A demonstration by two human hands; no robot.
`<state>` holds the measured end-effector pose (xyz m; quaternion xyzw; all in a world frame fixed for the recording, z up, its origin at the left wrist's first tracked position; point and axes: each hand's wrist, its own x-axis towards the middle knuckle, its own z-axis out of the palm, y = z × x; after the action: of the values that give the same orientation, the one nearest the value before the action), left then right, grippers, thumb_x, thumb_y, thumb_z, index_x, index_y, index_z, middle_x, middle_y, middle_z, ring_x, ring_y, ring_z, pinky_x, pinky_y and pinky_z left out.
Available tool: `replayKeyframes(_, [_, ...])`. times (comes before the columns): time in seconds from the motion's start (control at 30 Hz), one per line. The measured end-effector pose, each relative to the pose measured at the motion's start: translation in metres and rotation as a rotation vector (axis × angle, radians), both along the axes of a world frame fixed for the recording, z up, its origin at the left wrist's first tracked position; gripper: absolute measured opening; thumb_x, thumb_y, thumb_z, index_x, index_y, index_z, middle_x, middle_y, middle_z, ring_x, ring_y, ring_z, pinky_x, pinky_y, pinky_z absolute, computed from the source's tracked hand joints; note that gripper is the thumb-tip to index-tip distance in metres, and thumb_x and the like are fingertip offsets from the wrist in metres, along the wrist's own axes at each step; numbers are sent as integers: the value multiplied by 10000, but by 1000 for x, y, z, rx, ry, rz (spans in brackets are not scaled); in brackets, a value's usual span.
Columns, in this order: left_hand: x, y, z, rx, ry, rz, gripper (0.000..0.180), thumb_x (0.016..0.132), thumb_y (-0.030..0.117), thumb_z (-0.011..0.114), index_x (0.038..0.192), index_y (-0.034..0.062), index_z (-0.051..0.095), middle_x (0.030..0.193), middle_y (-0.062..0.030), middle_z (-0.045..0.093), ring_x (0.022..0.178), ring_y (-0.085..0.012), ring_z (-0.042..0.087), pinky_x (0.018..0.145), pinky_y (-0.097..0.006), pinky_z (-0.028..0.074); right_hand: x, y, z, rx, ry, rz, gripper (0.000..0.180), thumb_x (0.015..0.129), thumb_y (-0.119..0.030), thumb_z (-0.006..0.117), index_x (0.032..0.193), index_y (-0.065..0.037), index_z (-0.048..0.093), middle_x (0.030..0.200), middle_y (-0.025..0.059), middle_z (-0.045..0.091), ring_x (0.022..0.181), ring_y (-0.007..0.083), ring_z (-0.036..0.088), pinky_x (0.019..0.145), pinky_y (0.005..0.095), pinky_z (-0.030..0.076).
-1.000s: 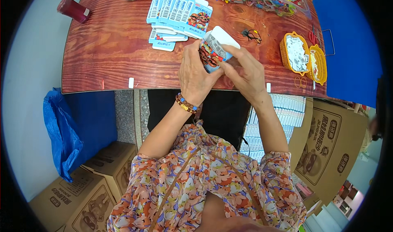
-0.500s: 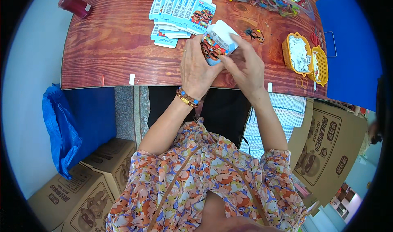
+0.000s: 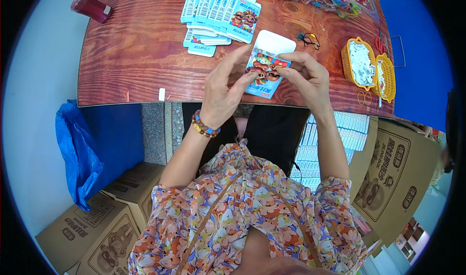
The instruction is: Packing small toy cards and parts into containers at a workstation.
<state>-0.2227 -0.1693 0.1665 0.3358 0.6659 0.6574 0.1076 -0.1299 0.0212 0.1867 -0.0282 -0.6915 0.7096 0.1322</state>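
A small light-blue printed carton (image 3: pixel 264 83) with cartoon figures is held between both hands near the table's front edge, its white end flap (image 3: pixel 274 42) raised and pointing away from me. My left hand (image 3: pixel 224 83) grips its left side, thumb on the printed face. On the opposite side my right hand (image 3: pixel 308 80) holds it by the edge, thumb on the face and fingers by the flap's fold. Beyond the left hand lies a stack of flattened blue cartons (image 3: pixel 219 15), fanned out over one another.
Two yellow baskets (image 3: pixel 358 63) hold white slips at the right. A clear bag of colourful small pieces (image 3: pixel 330 0) lies at the far edge, a red jar (image 3: pixel 91 8) far left. Black cord with a yellow bit (image 3: pixel 309 41) rests beyond my right hand. Cardboard boxes (image 3: pixel 388 170) flank me below.
The carton has turned from tilted to nearly upright and come slightly nearer, its printed face now toward me. My left hand has shifted left along its side; my right hand moved a little right.
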Motion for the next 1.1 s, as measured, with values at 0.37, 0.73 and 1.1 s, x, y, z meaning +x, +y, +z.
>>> replayKeyframes(0.37, [-2, -17, 10, 51, -198, -136, 400, 868, -29, 696, 1245, 29, 576, 1026, -47, 600, 907, -114, 645, 757, -253, 559, -7, 4, 5, 424, 111, 98, 227, 907, 0, 660, 1134, 17, 656, 1111, 102, 638, 1001, 151, 628, 863, 264, 515])
replayKeyframes(0.73, [16, -17, 6, 52, -233, -36, 322, 859, -22, 712, 1160, 17, 604, 1018, -36, 594, 843, -73, 610, 724, -229, 554, -2, -13, 22, 75, -36, 27, 183, 962, -35, 602, 1136, 19, 617, 1112, 117, 681, 1017, 142, 638, 908, 280, 501])
replayKeyframes(1.1, [18, -22, 13, 10, -158, -85, 346, 862, -17, 708, 1189, 27, 602, 984, -66, 659, 883, -127, 678, 747, -263, 577, -4, 1, 37, 114, -277, 186, 218, 928, -31, 644, 1133, 24, 696, 1005, 66, 721, 943, 104, 657, 821, 255, 537])
